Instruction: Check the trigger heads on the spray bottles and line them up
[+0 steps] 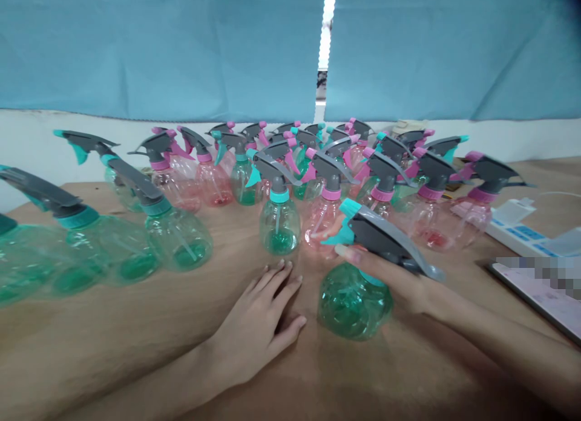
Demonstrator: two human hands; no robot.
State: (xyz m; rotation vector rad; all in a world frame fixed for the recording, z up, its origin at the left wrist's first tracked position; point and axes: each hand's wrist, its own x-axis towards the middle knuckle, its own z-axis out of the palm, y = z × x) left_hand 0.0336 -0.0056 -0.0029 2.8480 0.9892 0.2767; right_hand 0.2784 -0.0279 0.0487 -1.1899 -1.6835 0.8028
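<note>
My right hand (381,270) is closed round the neck of a green spray bottle (351,303), just under its grey and turquoise trigger head (381,233). That bottle leans, and I cannot tell whether its base touches the table. Flat on the wooden table (190,324) lies my left hand (258,318), fingers stretched out and nothing in them. Just beyond its fingertips stands another green spray bottle (280,224), upright. A pink spray bottle (318,218) is beside that one, partly behind the fingers of my right hand.
Several green spray bottles (179,239) stand at the left. More pink and green ones crowd the back, including a pink bottle (436,221). At the right are a white power strip (517,224) and a phone-like device (544,288). A blue curtain (158,52) hangs behind.
</note>
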